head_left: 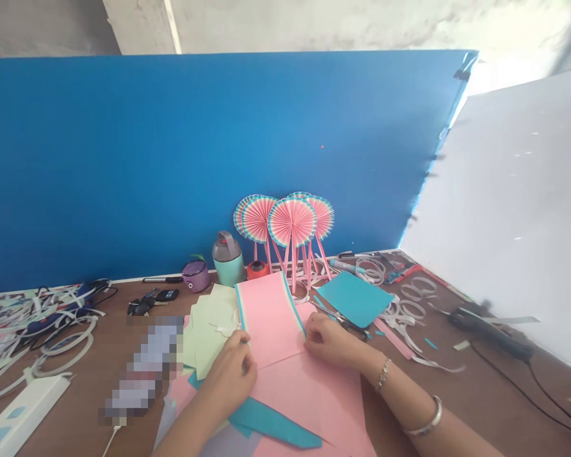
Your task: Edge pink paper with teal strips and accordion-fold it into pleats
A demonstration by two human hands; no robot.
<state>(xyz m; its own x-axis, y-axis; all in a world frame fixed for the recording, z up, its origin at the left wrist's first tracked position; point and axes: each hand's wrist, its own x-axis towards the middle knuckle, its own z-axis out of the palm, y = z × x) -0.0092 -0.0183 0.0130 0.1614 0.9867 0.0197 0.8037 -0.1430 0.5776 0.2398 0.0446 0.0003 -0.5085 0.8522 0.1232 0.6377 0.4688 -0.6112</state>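
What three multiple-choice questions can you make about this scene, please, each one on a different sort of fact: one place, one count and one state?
1. Where on the brown table do the paper fans stand?
A) Front edge
B) Back edge
C) Left end

2. How many bracelets are on the right forearm?
A) One
B) Three
C) Two

3. What state is the pink paper sheet in, between the left hand and right hand?
A) Lying flat
B) Rolled into a tube
C) Crumpled into a ball

1: B, they stand before the blue board.
2: C, a thin one and a wide silver bangle.
3: A, it lies open under both hands.
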